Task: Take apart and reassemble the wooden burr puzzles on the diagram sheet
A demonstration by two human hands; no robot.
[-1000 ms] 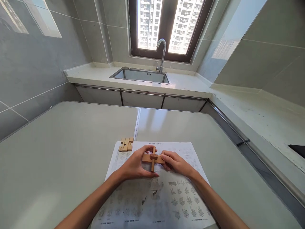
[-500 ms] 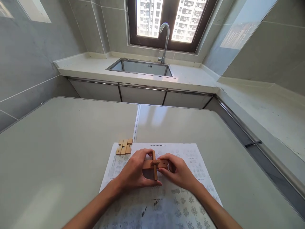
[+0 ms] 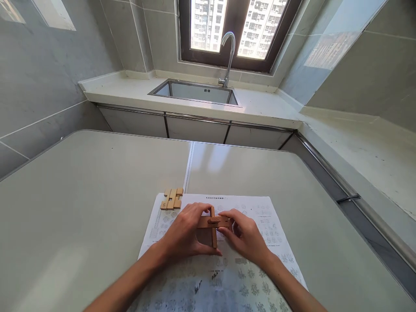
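The wooden cross (image 3: 223,222) is held between both hands, just above the near-middle of a printed sheet (image 3: 266,216) on the table (image 3: 81,195). The left hand (image 3: 185,232) spans the narrow bar (image 3: 213,238), its thumb at the near end and a finger at the far end, which probably steadies the bar while leaving the crossing in plain sight. The right hand (image 3: 243,232) pinches the right end of the flat crosspiece (image 3: 203,222) between thumb and forefinger, a grip that seems suited to small adjustments. What its other fingers touch, I cannot tell. Pale wooden blocks (image 3: 171,199) lie side by side at the sheet's far left corner, apart from the hands, so they hide little of the printed diagrams and leave working room.
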